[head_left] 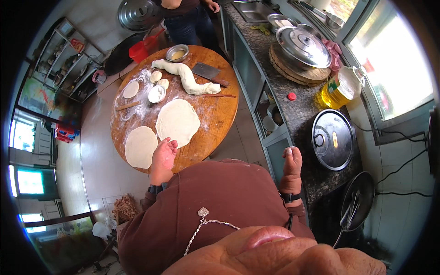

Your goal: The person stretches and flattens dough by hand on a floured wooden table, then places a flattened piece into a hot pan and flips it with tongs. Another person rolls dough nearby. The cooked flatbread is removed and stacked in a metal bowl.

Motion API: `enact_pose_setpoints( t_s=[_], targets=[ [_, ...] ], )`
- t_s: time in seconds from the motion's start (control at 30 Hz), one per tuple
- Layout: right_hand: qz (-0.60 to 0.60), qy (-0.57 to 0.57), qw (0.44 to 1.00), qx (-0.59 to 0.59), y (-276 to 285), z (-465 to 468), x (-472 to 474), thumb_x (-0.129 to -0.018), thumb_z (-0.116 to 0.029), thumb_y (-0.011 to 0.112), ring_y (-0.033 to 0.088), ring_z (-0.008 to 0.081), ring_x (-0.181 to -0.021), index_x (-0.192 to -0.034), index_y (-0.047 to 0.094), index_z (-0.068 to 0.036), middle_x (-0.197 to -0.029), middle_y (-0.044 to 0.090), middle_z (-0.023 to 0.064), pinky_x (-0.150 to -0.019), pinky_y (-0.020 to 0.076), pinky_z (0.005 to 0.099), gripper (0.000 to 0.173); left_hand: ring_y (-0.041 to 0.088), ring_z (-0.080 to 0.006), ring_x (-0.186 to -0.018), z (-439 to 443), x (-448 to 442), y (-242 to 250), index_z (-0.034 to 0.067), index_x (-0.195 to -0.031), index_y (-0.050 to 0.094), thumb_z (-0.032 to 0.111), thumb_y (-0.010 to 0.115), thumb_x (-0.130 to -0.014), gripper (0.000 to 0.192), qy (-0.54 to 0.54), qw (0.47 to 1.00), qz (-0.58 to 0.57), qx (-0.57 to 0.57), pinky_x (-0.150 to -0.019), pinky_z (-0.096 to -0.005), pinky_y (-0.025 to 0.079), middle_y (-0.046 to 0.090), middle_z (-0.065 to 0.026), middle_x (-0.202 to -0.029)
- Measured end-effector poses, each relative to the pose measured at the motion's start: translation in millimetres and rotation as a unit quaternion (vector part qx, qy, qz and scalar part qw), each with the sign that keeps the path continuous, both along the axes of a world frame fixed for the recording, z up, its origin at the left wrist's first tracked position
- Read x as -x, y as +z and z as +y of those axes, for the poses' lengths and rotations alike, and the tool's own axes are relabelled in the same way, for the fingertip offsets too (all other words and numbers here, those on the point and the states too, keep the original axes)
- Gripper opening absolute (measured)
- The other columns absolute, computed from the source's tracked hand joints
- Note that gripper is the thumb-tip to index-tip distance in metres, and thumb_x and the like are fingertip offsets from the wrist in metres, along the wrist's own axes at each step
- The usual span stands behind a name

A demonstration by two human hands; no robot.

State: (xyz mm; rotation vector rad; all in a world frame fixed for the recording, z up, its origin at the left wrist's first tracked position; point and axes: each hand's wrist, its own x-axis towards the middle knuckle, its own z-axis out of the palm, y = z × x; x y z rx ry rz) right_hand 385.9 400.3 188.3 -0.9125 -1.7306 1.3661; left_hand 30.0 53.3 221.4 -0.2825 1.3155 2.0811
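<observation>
My left hand (165, 153), palm up with fingers slightly curled, is at the near edge of the round wooden table (220, 123), beside two flattened dough rounds, a smaller one (140, 147) and a larger one (177, 122). Nothing shows in it. Away from the table, near the counter, my right hand (292, 160) is raised with its fingers curled in; whether it holds anything I cannot tell. Farther back lie a long dough roll (185, 76), a cleaver (206, 71), thin sticks (220, 95), a small rolling pin (128, 106), a bowl of white powder (157, 94) and small dough pieces (155, 76).
Behind the table stands another person (187, 20), near a metal bowl of yellowish liquid (177, 53) and a red plastic scoop (138, 51). The granite counter (299, 117) at right bears an oil bottle (338, 89), a lidded metal pan (304, 46) and an electric pan (332, 140).
</observation>
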Motion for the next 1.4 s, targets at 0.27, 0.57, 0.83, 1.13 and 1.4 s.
enact_pose_setpoints(
  t_s=[0.27, 0.57, 0.83, 1.13, 1.4],
  targets=[
    [0.014, -0.003, 1.000, 0.026, 2, -5, -2, -0.098, -0.012, 0.050, 0.047, 0.0096, -0.069, -0.085, 0.055, -0.005, -0.075, 0.052, 0.0007, -0.065, 0.0407, 0.0241, 0.015, 0.060, -0.0218, -0.094, -2, 0, -1, 0.005, -0.113, 0.055, 0.024, 0.057, -0.097, 0.025, -0.014, 1.000, 0.004, -0.005, -0.081, -0.0322, 0.048, 0.062, -0.0129, -0.103],
    [-0.005, -0.005, 1.000, 0.019, 5, -10, -7, -0.098, -0.013, 0.051, 0.048, 0.0101, -0.069, -0.085, 0.055, -0.005, -0.074, 0.052, 0.0009, -0.066, 0.0406, 0.0241, 0.016, 0.060, -0.0210, -0.095, -7, -2, -5, 0.006, -0.114, 0.054, 0.024, 0.057, -0.097, 0.025, -0.018, 1.000, -0.009, -0.006, -0.082, -0.0317, 0.048, 0.062, -0.0122, -0.104],
    [-0.009, -0.024, 1.000, 0.009, 6, -14, -10, -0.095, -0.013, 0.053, 0.051, 0.0117, -0.068, -0.083, 0.058, -0.003, -0.073, 0.054, 0.0022, -0.064, 0.0431, 0.0260, 0.017, 0.059, -0.0202, -0.095, -10, -4, -10, 0.006, -0.113, 0.054, 0.025, 0.057, -0.098, 0.024, -0.025, 1.000, -0.005, -0.005, -0.081, -0.0310, 0.048, 0.062, -0.0109, -0.104],
    [0.030, -0.023, 0.998, 0.057, 1, -15, -18, -0.100, -0.019, 0.052, 0.054, 0.0118, -0.074, -0.100, 0.062, -0.002, -0.084, 0.059, 0.0034, -0.072, 0.0453, 0.0270, 0.020, 0.040, -0.0325, -0.137, 22, -1, 28, 0.003, -0.142, 0.043, 0.046, 0.039, -0.103, 0.058, -0.132, 0.945, 0.025, -0.299, -0.113, -0.0454, 0.033, 0.043, -0.0188, -0.147],
    [0.013, -0.006, 0.999, 0.043, 8, -11, -24, -0.101, -0.022, 0.051, 0.054, 0.0128, -0.077, -0.102, 0.061, -0.001, -0.087, 0.060, 0.0036, -0.074, 0.0461, 0.0291, 0.024, 0.014, -0.0285, -0.150, 71, -8, 129, 0.003, -0.153, 0.023, 0.062, 0.031, -0.099, 0.080, -0.185, 0.914, 0.178, -0.314, -0.120, -0.0429, 0.014, 0.016, -0.0151, -0.162]
  ],
)
